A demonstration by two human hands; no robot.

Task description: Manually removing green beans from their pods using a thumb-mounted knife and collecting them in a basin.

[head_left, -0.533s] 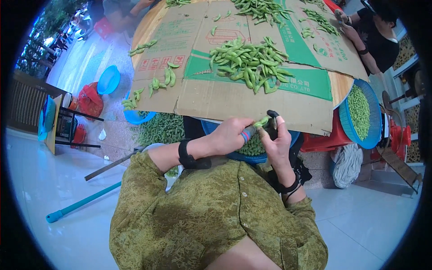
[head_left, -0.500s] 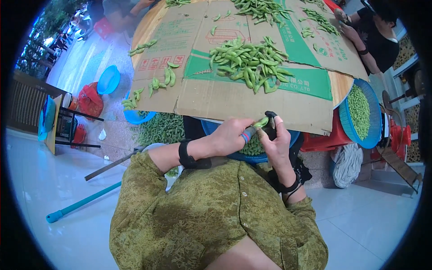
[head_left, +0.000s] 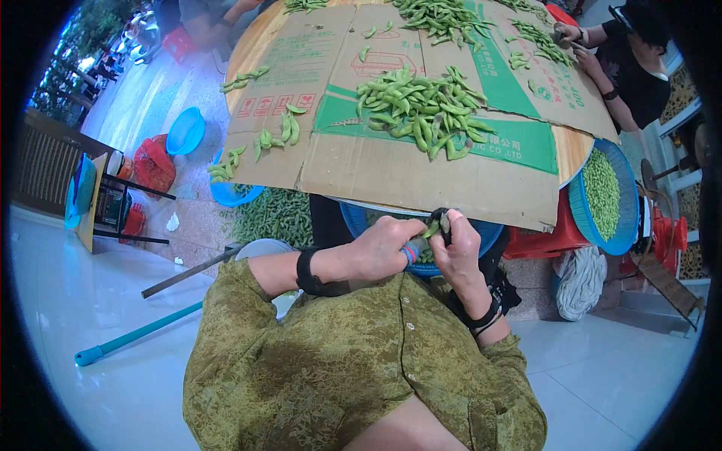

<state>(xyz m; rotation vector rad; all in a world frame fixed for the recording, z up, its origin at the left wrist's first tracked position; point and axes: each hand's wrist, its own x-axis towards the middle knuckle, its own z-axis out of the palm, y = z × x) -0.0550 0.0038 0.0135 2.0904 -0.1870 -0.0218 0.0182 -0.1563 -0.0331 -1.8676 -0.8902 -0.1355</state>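
Observation:
Just past the cardboard's near edge, my left hand and my right hand meet over a blue basin. Between them is a green bean pod, mostly covered by the fingers. My left hand pinches one end; a grey, blue and red band wraps one of its fingers. The right hand's fingers close on the other end, with a black covering on a fingertip. Shelled beans partly show in the basin below. A heap of pods lies on the cardboard beyond my hands.
Right of the table stands a blue basket of shelled beans, beside a white sack. Pods pile on the floor at left, near a teal pole and a red bag. A person in black works across the table.
My hands have drawn closer together and slightly lower, the right fingers now curling over the pod and covering more of it. The person at the far right has shifted their hands.

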